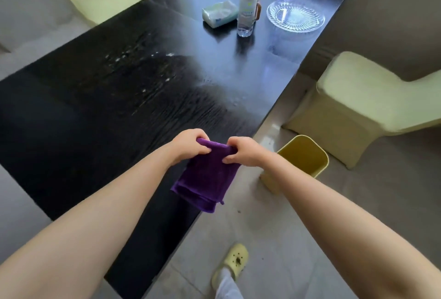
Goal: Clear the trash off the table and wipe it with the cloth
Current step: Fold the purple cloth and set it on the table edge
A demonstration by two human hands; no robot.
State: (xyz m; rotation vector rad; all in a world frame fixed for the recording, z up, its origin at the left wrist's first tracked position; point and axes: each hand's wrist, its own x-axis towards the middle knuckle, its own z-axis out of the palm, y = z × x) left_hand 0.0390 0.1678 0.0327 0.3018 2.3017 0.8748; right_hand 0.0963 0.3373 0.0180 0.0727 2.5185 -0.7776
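Note:
A folded purple cloth [207, 179] hangs in the air over the near right edge of the black table [95, 112]. My left hand [188, 146] grips its top left corner and my right hand [245, 152] grips its top right corner. The cloth's lower folded edge dangles just above the table's edge. Wet streaks and small white specks [143, 69] lie across the middle of the tabletop. A yellow trash bin [304, 158] stands on the floor just right of the table, below my right wrist.
At the table's far end stand a clear water bottle [247, 5], a tissue pack [219, 13] and a glass dish [296, 15]. A pale yellow stool [358, 98] sits right of the table. My foot in a yellow clog [232, 263] is on the floor.

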